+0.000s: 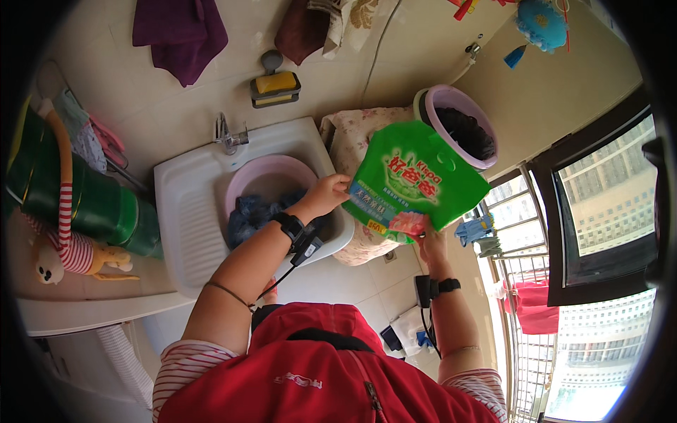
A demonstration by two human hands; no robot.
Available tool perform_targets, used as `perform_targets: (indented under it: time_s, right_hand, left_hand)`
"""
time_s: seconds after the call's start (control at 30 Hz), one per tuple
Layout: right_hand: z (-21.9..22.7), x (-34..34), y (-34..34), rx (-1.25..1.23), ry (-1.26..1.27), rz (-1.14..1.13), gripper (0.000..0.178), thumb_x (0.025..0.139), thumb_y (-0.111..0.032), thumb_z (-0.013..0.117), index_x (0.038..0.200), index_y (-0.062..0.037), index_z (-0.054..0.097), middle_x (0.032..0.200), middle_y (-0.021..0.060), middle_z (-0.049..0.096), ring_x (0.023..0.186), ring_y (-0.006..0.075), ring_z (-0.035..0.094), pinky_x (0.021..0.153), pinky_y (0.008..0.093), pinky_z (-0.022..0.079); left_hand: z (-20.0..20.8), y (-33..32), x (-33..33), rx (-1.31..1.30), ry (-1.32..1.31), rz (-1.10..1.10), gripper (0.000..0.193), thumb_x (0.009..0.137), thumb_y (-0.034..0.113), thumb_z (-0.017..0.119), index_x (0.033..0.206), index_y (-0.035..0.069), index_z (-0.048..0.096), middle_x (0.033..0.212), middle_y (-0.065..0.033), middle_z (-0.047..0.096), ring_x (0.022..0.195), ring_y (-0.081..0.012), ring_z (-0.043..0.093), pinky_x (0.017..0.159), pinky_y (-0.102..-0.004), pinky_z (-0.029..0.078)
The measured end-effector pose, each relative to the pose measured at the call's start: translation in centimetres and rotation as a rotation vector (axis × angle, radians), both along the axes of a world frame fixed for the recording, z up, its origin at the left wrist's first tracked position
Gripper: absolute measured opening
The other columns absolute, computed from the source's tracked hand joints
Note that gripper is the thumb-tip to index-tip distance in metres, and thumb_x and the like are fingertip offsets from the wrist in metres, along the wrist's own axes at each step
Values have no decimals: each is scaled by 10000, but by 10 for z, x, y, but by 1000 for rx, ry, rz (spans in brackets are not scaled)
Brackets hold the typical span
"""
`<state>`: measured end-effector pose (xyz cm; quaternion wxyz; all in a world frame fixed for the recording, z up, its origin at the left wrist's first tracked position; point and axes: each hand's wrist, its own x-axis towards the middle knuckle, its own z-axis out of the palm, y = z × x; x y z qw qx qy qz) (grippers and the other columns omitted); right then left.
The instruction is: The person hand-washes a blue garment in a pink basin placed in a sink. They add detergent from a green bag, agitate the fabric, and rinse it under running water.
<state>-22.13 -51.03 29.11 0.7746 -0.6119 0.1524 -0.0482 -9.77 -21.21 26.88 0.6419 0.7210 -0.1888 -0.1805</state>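
Note:
A large green laundry detergent bag, with printed lettering and a cut-out handle at its top, is held up to the right of the sink. My left hand pinches its left edge. My right hand grips its lower edge, the fingers partly hidden by the bag. Left of the bag, a pink basin sits in the white sink. Dark blue wet cloth lies in the basin, partly covered by my left forearm.
A metal tap stands behind the basin, below a soap holder on the wall. A floral-covered surface carries a pink bucket with dark contents. Left are a green container and a striped plush toy; right, an open window.

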Motion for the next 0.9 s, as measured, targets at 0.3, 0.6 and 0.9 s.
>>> perform_targets:
  time_s: [0.3, 0.6, 0.9]
  right_hand:
    - [-31, 99, -78, -43, -29, -144, 439, 943, -272, 615, 1287, -63, 441, 1185, 129, 558, 1079, 257, 578, 734, 423, 589]
    - [-56, 71, -5, -1032, -135, -800, 387, 837, -28, 654, 1216, -30, 578, 1006, 98, 645, 899, 186, 617, 809, 318, 510]
    - [-144, 106, 213, -1299, 119, 653, 742, 703, -146, 778, 1367, -134, 446, 1317, 181, 505, 1214, 372, 479, 1007, 432, 422]
  left_hand:
    - [-122, 202, -50, 559, 88, 343, 486, 747, 145, 754, 1189, 15, 599, 1168, -170, 648, 1112, -291, 617, 949, -370, 485]
    - [-151, 253, -64, 942, -51, -93, 975, 572, 268, 877, 1424, 174, 413, 1512, -219, 278, 1386, -398, 289, 1101, -443, 350]
    - [-179, 237, -41, 1070, -219, -101, 647, 646, 124, 821, 1248, 137, 583, 1259, -126, 502, 1137, -329, 484, 910, -425, 486]
